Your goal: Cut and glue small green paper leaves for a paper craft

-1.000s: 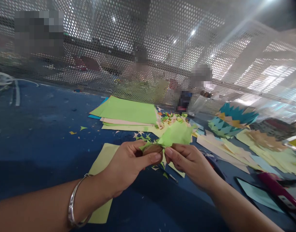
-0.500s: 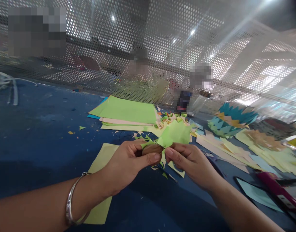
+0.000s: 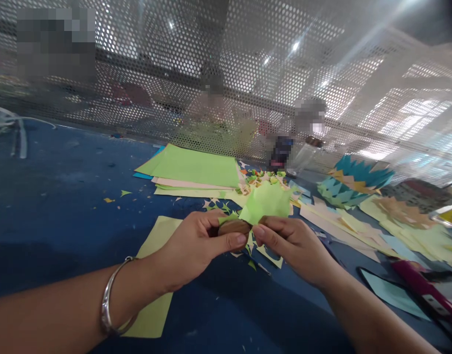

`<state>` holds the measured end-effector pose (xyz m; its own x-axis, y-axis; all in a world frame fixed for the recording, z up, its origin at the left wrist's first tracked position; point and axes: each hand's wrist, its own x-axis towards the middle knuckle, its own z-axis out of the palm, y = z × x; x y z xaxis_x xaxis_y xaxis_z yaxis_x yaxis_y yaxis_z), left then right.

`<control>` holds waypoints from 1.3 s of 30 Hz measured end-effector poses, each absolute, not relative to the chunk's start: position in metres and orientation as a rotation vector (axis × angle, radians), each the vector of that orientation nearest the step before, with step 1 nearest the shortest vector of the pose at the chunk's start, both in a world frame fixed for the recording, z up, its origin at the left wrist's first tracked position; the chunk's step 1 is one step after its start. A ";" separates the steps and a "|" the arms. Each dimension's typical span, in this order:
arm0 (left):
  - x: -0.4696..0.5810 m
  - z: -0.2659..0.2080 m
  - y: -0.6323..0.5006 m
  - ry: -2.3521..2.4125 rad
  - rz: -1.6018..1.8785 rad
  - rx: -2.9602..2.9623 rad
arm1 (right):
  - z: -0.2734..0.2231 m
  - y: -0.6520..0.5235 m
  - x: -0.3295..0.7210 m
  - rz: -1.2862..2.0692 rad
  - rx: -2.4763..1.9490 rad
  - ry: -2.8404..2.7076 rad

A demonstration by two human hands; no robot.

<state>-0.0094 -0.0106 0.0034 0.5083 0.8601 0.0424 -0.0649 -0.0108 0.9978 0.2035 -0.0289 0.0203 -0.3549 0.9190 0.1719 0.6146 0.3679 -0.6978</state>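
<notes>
My left hand (image 3: 194, 248) is closed round a flat brown piece with a rounded edge (image 3: 233, 227), thumb on its near face. It looks like wood or card, though I cannot tell which. A light green sheet of paper (image 3: 268, 199) with a jagged edge stands up just behind, its lower part meeting the brown piece. At that lower edge my right hand (image 3: 294, 246) pinches the green paper between thumb and bent fingers. Small green paper scraps (image 3: 252, 265) lie beneath both hands, beside a thin pointed tool (image 3: 264, 269). The fingers hide where paper and brown piece meet.
A pale yellow-green sheet (image 3: 152, 314) lies under my left forearm. Stacked coloured paper (image 3: 199, 164), a heap of cuttings (image 3: 264, 178), blue-green zigzag paper crowns (image 3: 358, 182) and a magenta tool (image 3: 419, 285) are on the blue table. Behind stands a perforated metal screen (image 3: 144, 73).
Very little differs. Both hands keep the same grip, with the brown piece and green paper shifted only slightly. The whole view has moved a touch.
</notes>
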 end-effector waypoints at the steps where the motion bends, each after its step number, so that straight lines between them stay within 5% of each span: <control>1: -0.009 0.003 -0.010 0.761 0.851 1.393 | 0.020 -0.029 0.204 0.722 -1.318 -2.080; 39: -0.004 -0.001 -0.027 0.711 1.089 1.326 | 0.013 -0.036 0.198 0.922 -1.115 -1.857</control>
<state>-0.0041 -0.0269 -0.0008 0.3713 0.9129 0.1696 -0.2115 -0.0947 0.9728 0.1977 -0.0360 0.0134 -0.3232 0.9147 0.2425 0.3601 0.3558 -0.8624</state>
